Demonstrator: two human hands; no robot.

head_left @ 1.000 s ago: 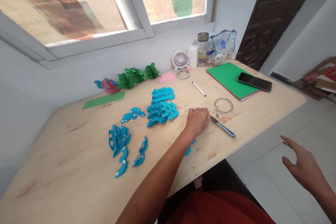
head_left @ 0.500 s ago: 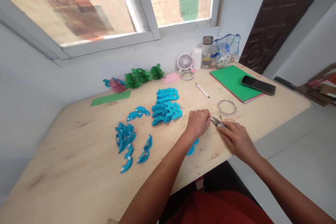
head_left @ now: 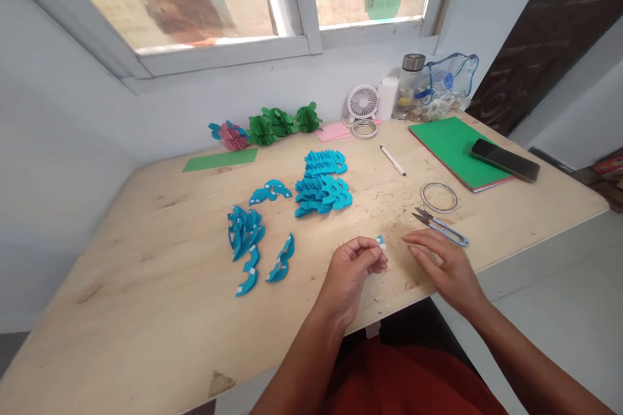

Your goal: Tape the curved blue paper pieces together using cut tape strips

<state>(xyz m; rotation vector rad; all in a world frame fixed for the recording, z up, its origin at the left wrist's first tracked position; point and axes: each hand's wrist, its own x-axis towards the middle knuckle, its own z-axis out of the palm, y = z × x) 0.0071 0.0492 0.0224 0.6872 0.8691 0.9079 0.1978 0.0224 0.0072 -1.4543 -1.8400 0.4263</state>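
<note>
My left hand [head_left: 357,266] is closed on a blue paper piece [head_left: 380,240], of which only a small corner with a white patch shows past the fingertips. To its right, my right hand [head_left: 440,262] hovers with thumb and fingers apart and nothing visible between them. Just beyond that hand lie thread snips [head_left: 444,228] with pale blue handles, their blades pointing left. A roll of narrow tape [head_left: 439,197] rests behind the snips. On the left are blue scalloped paper pieces [head_left: 244,232] with white patches, some bunched and some separate. Stacked blue paper cutouts [head_left: 324,194] sit mid-table.
Green paper sheets [head_left: 457,149] carry a black phone [head_left: 505,159] at the right. A white pen [head_left: 392,160] lies mid-table. Along the wall stand green paper shapes [head_left: 280,123], a small fan [head_left: 363,102], a glass bottle [head_left: 407,87] and a clear bag [head_left: 448,81].
My right hand has let go of the snips, which now lie on the table. My left hand has turned, showing the blue paper at its fingertips. The view has shifted.
</note>
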